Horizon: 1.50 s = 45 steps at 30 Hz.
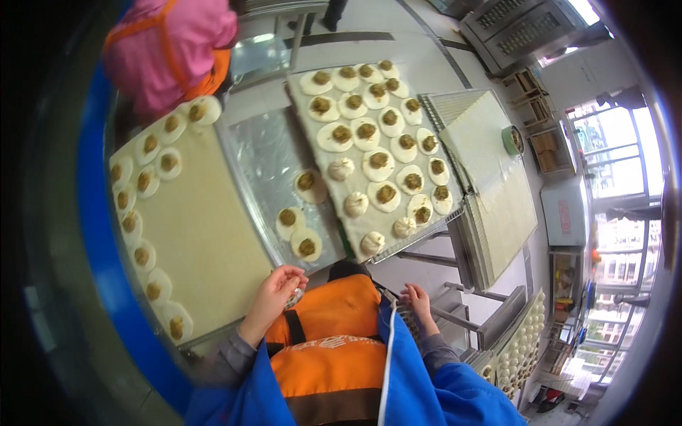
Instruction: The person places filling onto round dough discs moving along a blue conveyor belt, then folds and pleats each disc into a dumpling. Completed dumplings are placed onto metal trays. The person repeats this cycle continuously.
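My left hand (278, 292) hovers in front of my orange apron, near the front edge of a metal work surface (273, 135). Its fingers are curled together around something small, pale and shiny that I cannot make out. To the right, my right hand (419, 301) hangs beside the apron, its fingers loosely apart and nothing visible in them. Ahead, a tray (330, 181) carries rows of flat dough rounds topped with brownish filling (379, 160). Several gathered, closed buns (372, 243) sit along its nearer part. Three filled rounds (306, 245) lie on the metal surface beside it.
At left, a pale board (206, 234) has filled rounds along its edges, with a blue strip (106, 234) beyond. A person in pink (153, 57) stands at the far left. Stacked trays (497, 206) with a green bowl (511, 140) stand right; trays of buns (518, 355) sit lower right.
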Motion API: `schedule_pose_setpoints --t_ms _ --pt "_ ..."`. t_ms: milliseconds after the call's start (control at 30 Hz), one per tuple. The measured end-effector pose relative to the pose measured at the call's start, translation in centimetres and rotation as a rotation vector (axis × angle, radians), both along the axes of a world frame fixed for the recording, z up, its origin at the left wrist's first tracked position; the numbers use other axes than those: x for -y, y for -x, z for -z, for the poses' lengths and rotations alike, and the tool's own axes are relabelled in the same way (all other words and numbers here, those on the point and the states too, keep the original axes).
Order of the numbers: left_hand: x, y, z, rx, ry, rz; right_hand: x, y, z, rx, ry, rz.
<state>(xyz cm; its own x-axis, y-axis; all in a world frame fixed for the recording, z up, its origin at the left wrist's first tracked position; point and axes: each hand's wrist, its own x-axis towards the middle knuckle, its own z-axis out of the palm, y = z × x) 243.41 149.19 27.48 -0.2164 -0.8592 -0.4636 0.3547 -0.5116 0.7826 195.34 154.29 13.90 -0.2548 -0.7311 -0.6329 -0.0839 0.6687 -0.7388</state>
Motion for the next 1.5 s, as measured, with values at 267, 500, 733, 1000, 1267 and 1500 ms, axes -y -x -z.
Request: schedule_pose_setpoints --t_ms 267,500,733,1000,1267,1500 --pt "6.2 6.9 1.6 0.233 0.0 0.041 -6.6 11.0 15.5 -0.957 -0.447 -0.334" --pt "10.0 12.4 1.6 0.524 -0.12 -0.158 0.0 13.6 21.5 -0.641 -0.374 -0.992" --pt "11.0 14.8 0.5 0.611 -0.193 -0.203 0.5 19.6 20.5 -0.487 -0.463 -1.029" --pt "10.6 16.6 -0.1 0.579 -0.182 -0.226 5.5 25.5 15.0 -0.528 -0.468 -0.916" --pt "11.7 20.0 -0.9 0.706 0.122 -0.271 3.5 21.9 25.8 -0.477 -0.292 -0.869" --pt "12.8 24.8 -1.8 1.004 0.597 0.024 12.2 23.0 15.4 -0.487 -0.161 -0.586"
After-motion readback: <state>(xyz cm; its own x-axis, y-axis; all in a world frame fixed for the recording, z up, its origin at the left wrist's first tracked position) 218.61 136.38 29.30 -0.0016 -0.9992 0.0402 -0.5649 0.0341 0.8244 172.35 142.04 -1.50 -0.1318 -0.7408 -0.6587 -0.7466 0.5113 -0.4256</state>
